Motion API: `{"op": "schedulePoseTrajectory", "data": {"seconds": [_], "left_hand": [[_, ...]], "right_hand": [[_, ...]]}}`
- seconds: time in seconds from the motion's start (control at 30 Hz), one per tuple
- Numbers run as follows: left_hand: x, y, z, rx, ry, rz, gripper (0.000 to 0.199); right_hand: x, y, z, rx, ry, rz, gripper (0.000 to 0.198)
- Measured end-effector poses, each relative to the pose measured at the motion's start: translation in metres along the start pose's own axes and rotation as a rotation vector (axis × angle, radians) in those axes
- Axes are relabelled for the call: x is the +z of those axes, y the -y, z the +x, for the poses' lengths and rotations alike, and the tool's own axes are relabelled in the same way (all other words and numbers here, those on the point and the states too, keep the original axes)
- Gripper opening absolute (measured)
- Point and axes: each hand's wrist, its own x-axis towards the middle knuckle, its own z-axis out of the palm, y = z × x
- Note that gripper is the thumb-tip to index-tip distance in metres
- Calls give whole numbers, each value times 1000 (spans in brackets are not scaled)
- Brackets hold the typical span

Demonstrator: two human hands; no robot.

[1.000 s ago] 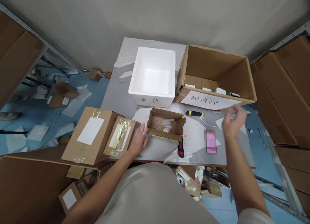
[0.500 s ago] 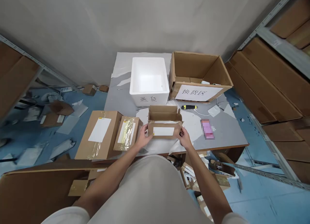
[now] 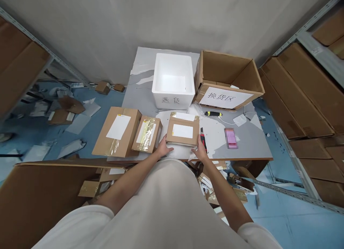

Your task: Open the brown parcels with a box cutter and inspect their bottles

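A small cardboard box (image 3: 182, 131) with a white label lies near the table's front edge, its top folded down. My left hand (image 3: 163, 147) grips its left front corner, thumb stretched toward the front. At the right front corner my right hand (image 3: 200, 149) grips the same box from the other side. A red and black utility knife (image 3: 203, 139) lies on the table just right of the box, partly behind my right hand. Left of my left hand stand a taped cardboard carton (image 3: 146, 134) and a larger labelled carton (image 3: 117, 131).
At the back of the table (image 3: 215, 134) stand a white foam box (image 3: 174, 101) and a large open carton (image 3: 229, 99), both with handwriting. A yellow and black cutter (image 3: 213, 113) and a pixelated pink item (image 3: 231, 138) lie to the right. Shelving with cartons (image 3: 303, 91) flanks the right side.
The small box's raised top has come down, so it now looks closed. The red and black utility knife has come into sight beside it. My view has shifted somewhat.
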Motion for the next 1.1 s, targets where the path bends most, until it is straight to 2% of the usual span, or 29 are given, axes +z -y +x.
{"op": "schedulePoseTrajectory", "data": {"seconds": [0.23,0.37,0.53,0.6,0.7,0.8,0.93,1.1], "left_hand": [[11,15,13,-10,-86,-47,88],[10,2,13,22,-160,-34,79],[7,-38,0,73,-290,92,67],[7,-54,-4,90,-341,97,70],[6,-72,-4,128,-342,39,79],[4,-85,-3,130,-336,-19,80],[4,-99,-5,75,-405,-16,75],[20,-112,-9,40,-420,-101,73]], "right_hand": [[17,11,6,118,-98,22,92],[14,23,7,141,-171,-70,90],[-7,44,4,-39,-294,-117,84],[-16,53,1,-100,-314,-169,80],[-27,65,0,-141,-320,-285,74],[-39,73,3,-207,-297,-422,75],[-54,81,8,-260,-242,-592,73],[-68,82,10,-355,-328,-617,58]]}}
